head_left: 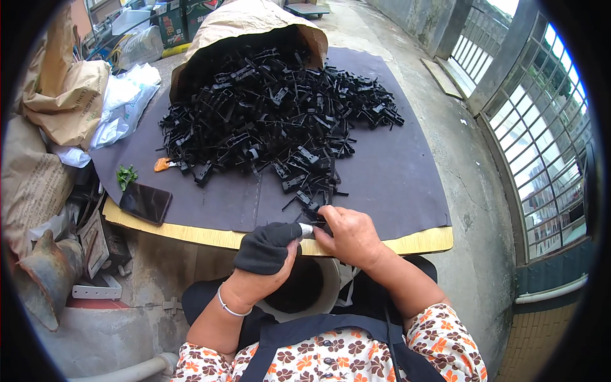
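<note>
A large heap of black plastic parts (pixel 267 108), thin-armed and clip-like, spills from an open brown paper sack (pixel 248 22) over the dark table cover (pixel 210 207). At the table's near edge, my right hand (pixel 352 235) pinches a small black plastic part (pixel 310 215), partly hidden by the fingers. My left hand (pixel 267 251) wears a black cloth covering, with white wrapping on a fingertip. It is closed at the same part, touching my right fingers. Several loose parts lie just beyond both hands.
A dark phone (pixel 146 203), green leaves (pixel 126 176) and an orange tag (pixel 163 164) lie on the table's left. Under the near edge stands a pale bucket (pixel 328 286), between my legs. Paper sacks (pixel 70 102) crowd the left side; a barred gate (pixel 541 127) stands right.
</note>
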Tool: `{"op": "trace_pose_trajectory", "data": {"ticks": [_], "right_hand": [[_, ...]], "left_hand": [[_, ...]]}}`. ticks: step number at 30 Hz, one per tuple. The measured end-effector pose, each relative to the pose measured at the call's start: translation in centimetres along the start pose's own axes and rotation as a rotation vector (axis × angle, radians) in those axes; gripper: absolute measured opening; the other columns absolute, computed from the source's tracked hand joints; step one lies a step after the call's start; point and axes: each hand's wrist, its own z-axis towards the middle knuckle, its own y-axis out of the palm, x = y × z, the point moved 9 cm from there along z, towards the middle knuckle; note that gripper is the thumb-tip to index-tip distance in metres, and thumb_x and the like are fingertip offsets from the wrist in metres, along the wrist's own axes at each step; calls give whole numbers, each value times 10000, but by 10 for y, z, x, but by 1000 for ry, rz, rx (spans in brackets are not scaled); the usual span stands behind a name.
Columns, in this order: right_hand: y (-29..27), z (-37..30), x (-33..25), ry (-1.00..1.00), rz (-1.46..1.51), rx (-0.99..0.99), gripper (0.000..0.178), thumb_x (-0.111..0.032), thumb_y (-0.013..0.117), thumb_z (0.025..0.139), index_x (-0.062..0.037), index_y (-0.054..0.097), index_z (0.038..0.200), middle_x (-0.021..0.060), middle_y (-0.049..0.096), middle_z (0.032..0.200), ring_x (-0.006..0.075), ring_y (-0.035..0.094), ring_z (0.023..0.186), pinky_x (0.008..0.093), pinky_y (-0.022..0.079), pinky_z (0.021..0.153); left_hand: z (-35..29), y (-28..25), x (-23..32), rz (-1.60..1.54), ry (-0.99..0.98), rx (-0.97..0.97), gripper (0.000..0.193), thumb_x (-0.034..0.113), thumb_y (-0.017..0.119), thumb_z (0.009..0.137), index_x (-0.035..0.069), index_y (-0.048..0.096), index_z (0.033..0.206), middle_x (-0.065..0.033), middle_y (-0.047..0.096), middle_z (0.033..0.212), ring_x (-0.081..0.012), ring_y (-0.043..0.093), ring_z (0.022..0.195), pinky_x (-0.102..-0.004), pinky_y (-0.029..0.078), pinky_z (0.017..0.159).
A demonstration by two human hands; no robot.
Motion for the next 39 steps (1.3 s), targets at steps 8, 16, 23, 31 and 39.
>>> {"op": "trace_pose_trajectory", "data": {"ticks": [8, 16, 23, 31, 39], "right_hand": [[-15, -1, -14, -100, 68, -108, 235, -151, 676, 751, -22, 538, 890, 132, 602, 720, 304, 616, 658, 372, 498, 590], [-14, 0, -17, -91, 204, -190, 264, -198, 701, 772, -23, 507, 802, 117, 575, 666, 306, 588, 607, 364, 464, 553], [2, -1, -9, 40, 585, -199, 201, -176, 667, 834, -7, 565, 874, 89, 539, 644, 197, 514, 529, 310, 424, 518], [-34, -5, -62, -391, 365, 123, 301, -150, 777, 705, -36, 581, 902, 42, 544, 641, 205, 523, 519, 305, 414, 480], [-11, -3, -9, 141, 691, 71, 187, -93, 664, 838, -33, 510, 751, 21, 437, 607, 72, 399, 522, 250, 345, 462]], "left_hand": [[-2, -1, 1, -65, -39, -18, 354, 6, 618, 773, 4, 591, 1126, -154, 630, 1051, -309, 628, 915, -363, 493, 831], [2, 13, 17, -23, -5, -190, 408, 9, 610, 771, 5, 547, 1174, -160, 624, 1092, -321, 601, 1010, -371, 459, 907], [0, 25, -9, -303, -201, -175, 307, 31, 561, 844, 1, 539, 1149, -186, 644, 987, -352, 634, 878, -373, 503, 755], [-14, 35, -39, -653, -408, -21, 317, 67, 502, 946, -51, 492, 1240, -72, 633, 936, -80, 563, 804, -224, 478, 727], [-11, 42, -27, -838, -401, -101, 352, 21, 546, 905, -23, 482, 1249, -48, 621, 881, -46, 532, 644, -184, 451, 540]]}}
